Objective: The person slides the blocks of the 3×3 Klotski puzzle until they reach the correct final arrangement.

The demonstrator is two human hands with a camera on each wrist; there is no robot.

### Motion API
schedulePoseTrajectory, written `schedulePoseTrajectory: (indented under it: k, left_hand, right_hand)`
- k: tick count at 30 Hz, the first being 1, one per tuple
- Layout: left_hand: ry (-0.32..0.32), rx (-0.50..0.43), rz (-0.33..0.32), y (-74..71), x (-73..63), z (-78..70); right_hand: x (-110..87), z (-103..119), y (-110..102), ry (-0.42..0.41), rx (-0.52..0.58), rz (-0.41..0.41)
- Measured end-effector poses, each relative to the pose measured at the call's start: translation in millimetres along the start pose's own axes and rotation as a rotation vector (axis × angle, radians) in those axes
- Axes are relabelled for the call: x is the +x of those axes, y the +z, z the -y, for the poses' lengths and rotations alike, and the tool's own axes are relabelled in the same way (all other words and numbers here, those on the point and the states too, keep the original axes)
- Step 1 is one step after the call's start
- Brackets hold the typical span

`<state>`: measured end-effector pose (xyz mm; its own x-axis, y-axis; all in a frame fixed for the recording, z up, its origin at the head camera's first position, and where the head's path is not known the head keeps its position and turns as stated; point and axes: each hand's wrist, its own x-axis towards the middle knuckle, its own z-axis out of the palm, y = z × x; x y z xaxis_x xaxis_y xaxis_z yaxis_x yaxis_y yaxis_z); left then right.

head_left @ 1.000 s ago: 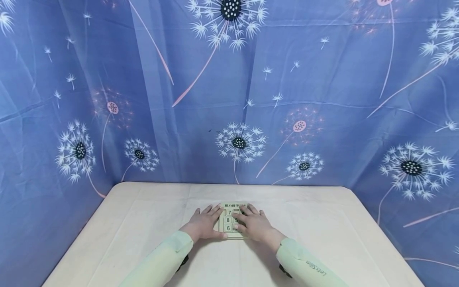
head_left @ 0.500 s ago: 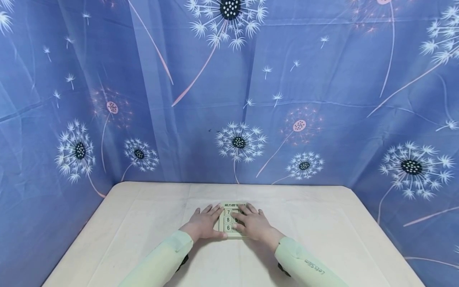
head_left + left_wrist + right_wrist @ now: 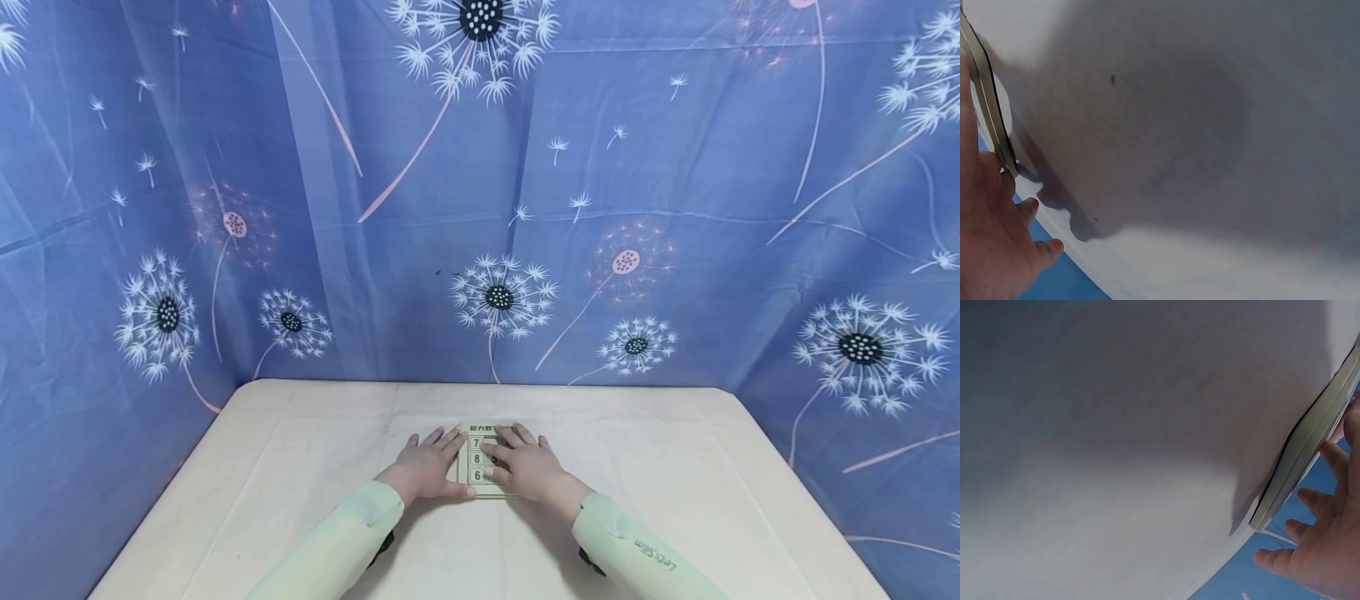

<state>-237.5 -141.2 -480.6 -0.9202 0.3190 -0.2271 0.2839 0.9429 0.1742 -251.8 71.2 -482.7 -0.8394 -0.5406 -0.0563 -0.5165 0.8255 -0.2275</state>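
Observation:
A pale green number slide puzzle (image 3: 495, 491) lies flat on the table in the head view, Chinese lettering along its top. Tiles 7 (image 3: 476, 442), 8 (image 3: 476, 459) and 6 (image 3: 477, 476) line its left column. Part of a 5 shows beside the 8; the right side is hidden. My left hand (image 3: 429, 469) holds the board's left side, thumb at the lower corner and index finger at the upper. My right hand (image 3: 534, 471) reaches over from the right with fingers extended onto the tiles. Both wrist views catch the puzzle's side edge (image 3: 991, 100), (image 3: 1304, 444).
The table (image 3: 300, 450) has a cream cover and rounded far corners. Blue curtains (image 3: 405, 317) printed with dandelions hang behind it and at both sides. Light green sleeves (image 3: 337, 533) cover both forearms.
My right hand has edged slightly left, and tile 7 has slid left into line above the 8. My left hand has stayed in place on the board.

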Motion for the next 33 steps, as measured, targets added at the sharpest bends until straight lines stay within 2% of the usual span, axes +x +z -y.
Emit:
schedulePoseTrajectory:
  k: [5, 11, 22, 33]
  left_hand:
    - [-0.002, 0.001, 0.004, -0.1, 0.0, -0.5]
    - [0.004, 0.006, -0.005, 0.9, 0.5, -1.0]
    - [-0.003, 0.001, -0.019, 2.2, 1.1, 0.8]
    - [-0.008, 0.004, -0.02, 4.7, 3.3, 0.9]
  right_hand:
    - [-1.1, -3, 1, -0.013, -0.027, -0.003]
    - [-7.7, -10, -2, -0.004, -0.011, -0.026]
    - [-18.4, -24, -10, -0.043, 0.024, -0.08]
    - [-25.4, -36, -10, 0.001, 0.012, -0.065]
